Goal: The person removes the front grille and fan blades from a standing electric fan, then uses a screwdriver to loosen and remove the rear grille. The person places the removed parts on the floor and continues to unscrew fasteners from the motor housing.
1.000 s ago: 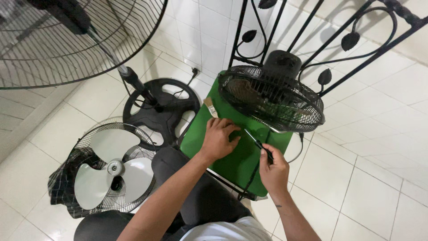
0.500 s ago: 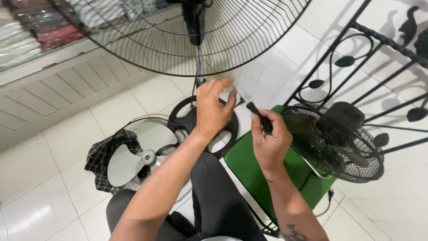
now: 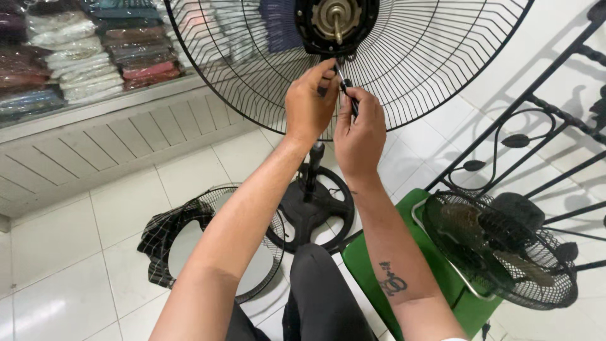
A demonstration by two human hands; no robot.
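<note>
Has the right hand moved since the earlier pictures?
Yes. The right hand, holding a screwdriver, went up from the green stool to the big fan's motor hub.

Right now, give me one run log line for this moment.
left hand: fingertips at motor hub | right hand: holds screwdriver to hub | rear fan guard: on stand | small fan: on green stool

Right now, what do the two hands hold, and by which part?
The right hand holds a screwdriver by its handle. The left hand pinches near its tip; what it grips cannot be told.
</note>
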